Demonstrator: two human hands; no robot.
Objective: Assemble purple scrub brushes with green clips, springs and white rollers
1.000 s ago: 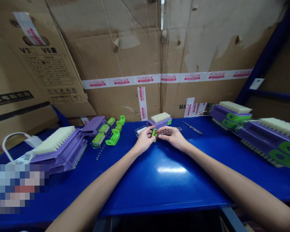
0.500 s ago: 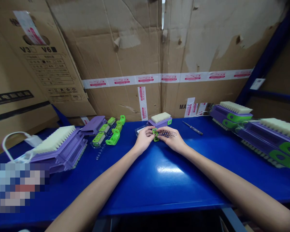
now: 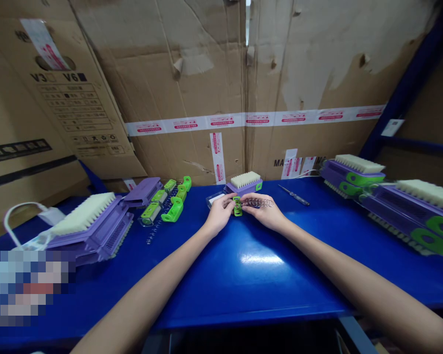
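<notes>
The green bracket (image 3: 237,212) is at the centre of the frame, pinched between the closed fingertips of your left hand (image 3: 218,216). Your right hand (image 3: 269,215) has its fingers closed on a wire spring (image 3: 263,202), one end at the bracket. Your left hand partly covers a clear box (image 3: 208,202) with something white showing in it. A purple brush (image 3: 243,187) stands just behind; a screwdriver (image 3: 295,195) lies right of centre, green parts (image 3: 173,210) left of centre.

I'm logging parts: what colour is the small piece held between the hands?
The small piece is bright green, seen best in the head view.
</notes>
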